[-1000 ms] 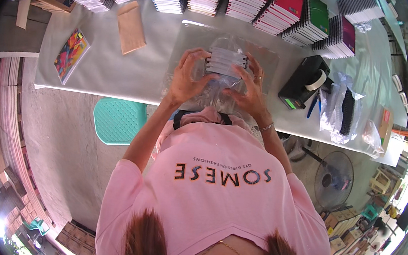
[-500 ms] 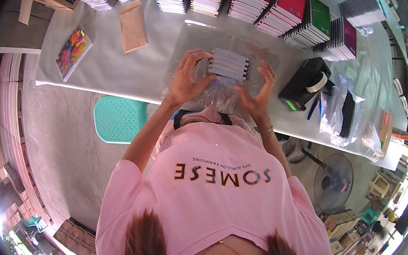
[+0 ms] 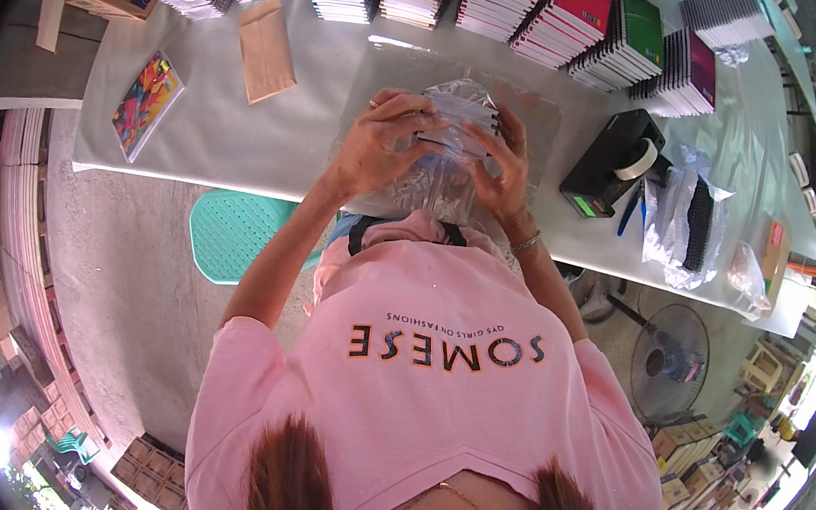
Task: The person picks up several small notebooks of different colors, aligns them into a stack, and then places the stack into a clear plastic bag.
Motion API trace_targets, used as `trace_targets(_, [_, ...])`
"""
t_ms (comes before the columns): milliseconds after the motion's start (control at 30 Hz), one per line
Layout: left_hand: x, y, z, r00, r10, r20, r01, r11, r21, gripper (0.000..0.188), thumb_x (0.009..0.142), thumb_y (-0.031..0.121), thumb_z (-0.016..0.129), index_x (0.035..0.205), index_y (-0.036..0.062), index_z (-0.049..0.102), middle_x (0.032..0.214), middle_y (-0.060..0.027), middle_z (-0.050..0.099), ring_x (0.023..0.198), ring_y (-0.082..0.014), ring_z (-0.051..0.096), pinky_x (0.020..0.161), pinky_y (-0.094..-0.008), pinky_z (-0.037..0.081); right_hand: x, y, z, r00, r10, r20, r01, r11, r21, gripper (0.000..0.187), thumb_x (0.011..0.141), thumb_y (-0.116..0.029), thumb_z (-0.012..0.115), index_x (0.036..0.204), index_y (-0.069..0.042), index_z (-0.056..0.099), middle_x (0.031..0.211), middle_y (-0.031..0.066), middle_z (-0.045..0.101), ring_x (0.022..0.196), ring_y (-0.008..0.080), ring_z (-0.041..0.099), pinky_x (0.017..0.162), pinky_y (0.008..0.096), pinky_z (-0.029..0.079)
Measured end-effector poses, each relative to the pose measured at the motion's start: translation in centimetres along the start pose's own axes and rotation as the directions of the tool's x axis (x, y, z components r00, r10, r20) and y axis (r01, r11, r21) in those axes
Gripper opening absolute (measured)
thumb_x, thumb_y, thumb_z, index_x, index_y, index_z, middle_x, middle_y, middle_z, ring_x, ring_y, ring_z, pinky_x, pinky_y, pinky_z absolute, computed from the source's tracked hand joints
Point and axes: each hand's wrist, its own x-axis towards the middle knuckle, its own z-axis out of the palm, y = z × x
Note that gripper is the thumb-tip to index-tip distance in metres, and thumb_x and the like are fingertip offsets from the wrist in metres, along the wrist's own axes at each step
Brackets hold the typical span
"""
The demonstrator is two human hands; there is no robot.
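Head view, the only one: a film-wrapped stack [image 3: 462,120] of pale, layered edges lies directly between the left hand [image 3: 382,146] and the right hand [image 3: 504,165], on a clear plastic sheet [image 3: 397,83]. Its long axis appears to run left to right, from palm to palm; neither hand is plainly nearer. Each hand is clasped on its own end, fingers bent toward the far side and thumb along the near one; the pressure cannot be told. Creased film partly hides the stack and is the closest obstruction. To the right, well apart from the right hand, stands a black tape dispenser [image 3: 600,161], with a blue-handled tool [image 3: 631,210] just beside it. Notebook piles, among them a red one [image 3: 502,4], bound the far side of the table [image 3: 209,142]; a brown envelope [image 3: 268,53] and a multicoloured notebook [image 3: 146,109] lie to the left.
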Motion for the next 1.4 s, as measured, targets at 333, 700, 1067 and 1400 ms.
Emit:
trace_targets(333, [0.0,1.2,-1.0,0.993,-0.096,0.062,0.096,0.995,0.012,0.051,0.064,0.023,0.083,0.110,0.0122,0.064,0.113,-0.0069,0.059,0.107,-0.0294,0.055,0.093,-0.0402,0.046,-0.6,0.0,-1.9,0.994,-0.065,-0.088,0.074,0.992,0.100,0.057,0.076,-0.021,0.074,0.129,-0.013,0.055,0.136,0.0161,0.046,0.125,0.0322,0.042,0.102,0.0431,0.038])
trace_targets(700, [0.3,1.3,-0.2,0.991,-0.130,0.003,0.130,0.991,-0.042,0.056,0.067,0.022,0.083,0.115,0.0103,0.058,0.117,-0.0116,0.056,0.110,-0.0327,0.054,0.092,-0.0413,0.047,10.1,-6.3,-2.6,0.988,0.098,0.118,-0.094,0.995,-0.044,0.050,0.081,-0.004,0.064,0.129,-0.009,0.048,0.098,0.0095,0.059,0.085,0.0192,0.056,0.080,0.0344,0.046])
trace_targets(1067, [-0.7,1.0,0.2,0.987,-0.142,-0.070,0.137,0.988,-0.074,0.043,0.069,0.017,0.081,0.107,0.0085,0.061,0.112,-0.0107,0.060,0.104,-0.0317,0.057,0.090,-0.0401,0.047,-1.5,-1.1,-2.9,0.999,-0.033,-0.037,0.027,0.987,-0.157,0.052,0.073,-0.003,0.072,0.123,-0.008,0.057,0.125,0.0160,0.053,0.115,0.0326,0.051,0.097,0.0408,0.041])
trace_targets(1400, [1.4,0.4,-1.1,0.997,0.059,0.047,-0.059,0.998,0.008,0.021,0.066,0.011,0.080,0.085,0.0090,0.072,0.090,-0.0025,0.066,0.087,-0.0230,0.062,0.078,-0.0352,0.050,0.4,-0.8,0.5,0.995,-0.008,-0.098,0.014,0.998,0.065,0.035,0.070,-0.007,0.077,0.105,-0.012,0.072,0.132,0.0156,0.049,0.120,0.0316,0.049,0.097,0.0409,0.043])
